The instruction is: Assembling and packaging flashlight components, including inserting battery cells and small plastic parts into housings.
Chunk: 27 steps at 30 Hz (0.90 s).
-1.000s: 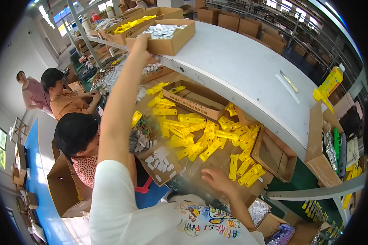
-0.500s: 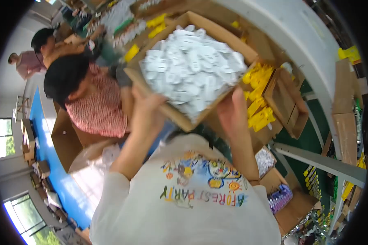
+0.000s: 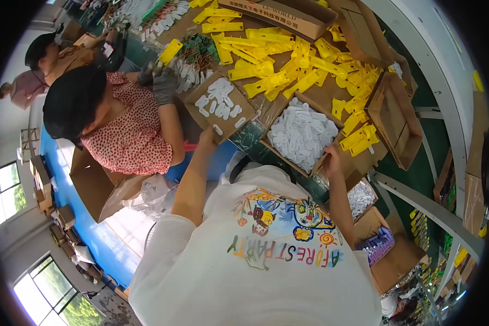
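At the near corner of a shallow cardboard tray (image 3: 243,107), my left hand (image 3: 207,138) has its fingers closed on the edge. Several small white oblong plastic pieces (image 3: 220,98) lie scattered in that tray. Just right of it is a cardboard box (image 3: 281,156) heaped with similar white plastic pieces (image 3: 301,133). My right hand (image 3: 331,161) grips this box by its right corner, with some fingers hidden by the wall. Both containers rest at the near edge of the worktable.
Yellow plastic parts (image 3: 277,79) pile up behind the boxes. A gloved co-worker (image 3: 133,122) sits close on the left, near green circuit pieces (image 3: 198,51). An empty cardboard box (image 3: 395,122) stands right; a grey metal rail (image 3: 429,206) crosses beyond my right arm.
The box full of white pieces has come down from in front of me onto the table, toward the right. My left hand has left it and now holds the smaller tray.
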Available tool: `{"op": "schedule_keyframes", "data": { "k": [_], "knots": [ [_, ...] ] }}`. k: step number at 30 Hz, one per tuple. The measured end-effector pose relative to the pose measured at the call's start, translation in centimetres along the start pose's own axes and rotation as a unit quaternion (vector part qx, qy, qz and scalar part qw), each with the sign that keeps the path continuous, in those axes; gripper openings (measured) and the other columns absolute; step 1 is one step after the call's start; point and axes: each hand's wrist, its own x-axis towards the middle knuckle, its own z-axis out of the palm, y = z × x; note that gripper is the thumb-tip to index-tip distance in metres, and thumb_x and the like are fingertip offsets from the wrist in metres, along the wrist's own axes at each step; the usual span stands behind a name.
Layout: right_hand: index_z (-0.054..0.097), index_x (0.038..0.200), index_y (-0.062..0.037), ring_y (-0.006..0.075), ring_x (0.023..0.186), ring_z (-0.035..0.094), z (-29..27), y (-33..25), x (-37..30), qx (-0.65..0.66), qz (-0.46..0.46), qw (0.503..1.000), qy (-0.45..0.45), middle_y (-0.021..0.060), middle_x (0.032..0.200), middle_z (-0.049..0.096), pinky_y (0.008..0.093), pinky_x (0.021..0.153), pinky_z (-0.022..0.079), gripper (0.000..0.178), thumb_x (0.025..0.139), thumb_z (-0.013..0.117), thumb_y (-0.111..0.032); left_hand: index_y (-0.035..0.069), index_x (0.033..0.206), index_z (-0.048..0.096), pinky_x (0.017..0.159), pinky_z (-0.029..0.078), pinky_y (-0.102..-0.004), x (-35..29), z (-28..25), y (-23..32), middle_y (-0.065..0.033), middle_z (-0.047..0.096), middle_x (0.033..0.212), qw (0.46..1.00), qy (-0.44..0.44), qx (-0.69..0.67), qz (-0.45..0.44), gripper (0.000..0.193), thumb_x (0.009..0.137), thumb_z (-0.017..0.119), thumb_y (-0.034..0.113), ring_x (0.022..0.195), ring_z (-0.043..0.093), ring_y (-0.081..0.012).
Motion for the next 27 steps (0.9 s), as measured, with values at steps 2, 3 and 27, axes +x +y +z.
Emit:
{"op": "schedule_keyframes", "data": {
  "k": [2, 3, 27],
  "knots": [
    [0.056, 0.096, -0.0122, 0.0208, 0.095, 0.050, -0.1, 0.3, 1.5, -0.005, 0.020, 0.999, 0.037, 0.0008, 0.099, 0.053, 0.0329, 0.094, 0.035, 0.025, 0.071, 0.060, -0.014, 0.003, 0.117, 0.054, 0.071, 0.052, -0.0482, 0.2, -0.6, -0.5, -0.0186, 0.061, 0.106, 0.995, -0.050, -0.077, 0.047, 0.038, 0.084, 0.056, 0.022, 0.099, 0.062, -0.0340],
    [0.054, 0.087, -0.0136, 0.0192, 0.090, 0.048, -0.4, 0.8, 2.1, -0.014, 0.010, 1.000, 0.024, -0.0003, 0.092, 0.050, 0.0316, 0.090, 0.034, 0.018, 0.071, 0.060, -0.014, 0.003, 0.119, 0.054, 0.071, 0.052, -0.0483, -0.9, -0.9, -0.1, -0.0174, 0.061, 0.108, 0.995, -0.083, -0.041, 0.049, 0.039, 0.084, 0.055, 0.020, 0.100, 0.062, -0.0340],
    [0.056, 0.107, -0.0050, 0.0199, 0.095, 0.050, 6.1, 1.9, 4.2, -0.124, 0.043, 0.990, -0.052, 0.0055, 0.099, 0.054, 0.0319, 0.086, 0.040, 0.041, 0.071, 0.057, -0.024, 0.006, 0.130, 0.042, 0.096, 0.045, -0.0497, -13.7, 7.2, 10.4, -0.0112, 0.055, 0.123, 0.963, -0.192, -0.160, 0.099, 0.047, 0.084, 0.046, 0.014, 0.113, 0.054, -0.0305]
  ]
}}
